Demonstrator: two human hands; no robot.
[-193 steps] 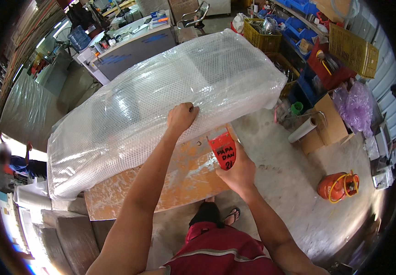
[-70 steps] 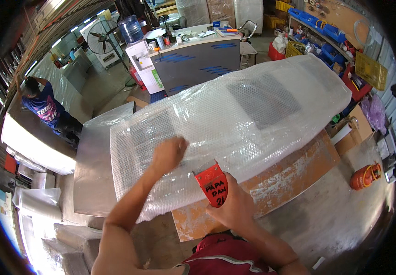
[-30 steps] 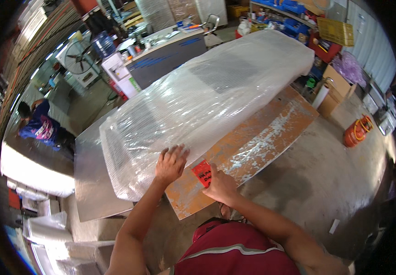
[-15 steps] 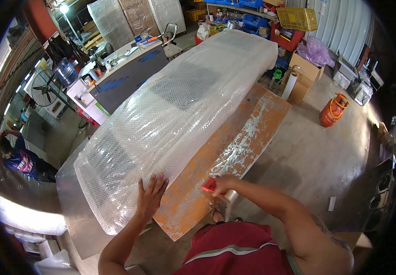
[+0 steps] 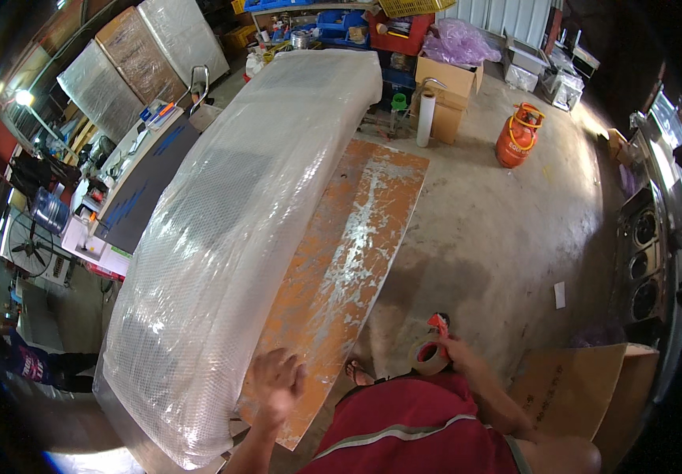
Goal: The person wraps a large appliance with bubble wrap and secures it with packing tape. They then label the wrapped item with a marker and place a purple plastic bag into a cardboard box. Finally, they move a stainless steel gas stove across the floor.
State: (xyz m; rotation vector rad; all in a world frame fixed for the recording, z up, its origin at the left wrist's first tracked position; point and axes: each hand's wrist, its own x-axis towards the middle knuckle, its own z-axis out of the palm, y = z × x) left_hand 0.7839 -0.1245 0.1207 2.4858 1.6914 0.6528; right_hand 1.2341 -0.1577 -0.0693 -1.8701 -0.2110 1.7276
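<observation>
In my right hand (image 5: 458,355), beside my red apron, is a red-handled tape dispenser (image 5: 439,323) with a roll of tape (image 5: 429,355) on it. My left hand (image 5: 276,385) is raised over the near end of the worn orange board (image 5: 313,308), holding nothing, its fingers loosely bent and slightly blurred. Just left of that hand lies a long, bulky object in clear bubble wrap (image 5: 207,261); its covering hides what is inside. The wrapped object stretches from near me to the far shelves, along the board's left side.
A red gas cylinder (image 5: 519,136) stands on the floor to the right. Near my right arm is an open cardboard box (image 5: 570,387). A white roll (image 5: 425,118) stands past the board's far end. A desk (image 5: 147,170) and another person (image 5: 37,359) are at the left.
My left hand has lifted off the bubble wrap and drawn nearer to me. My right hand has brought the tape dispenser from over the board to the right, beside my apron. My view has turned right.
</observation>
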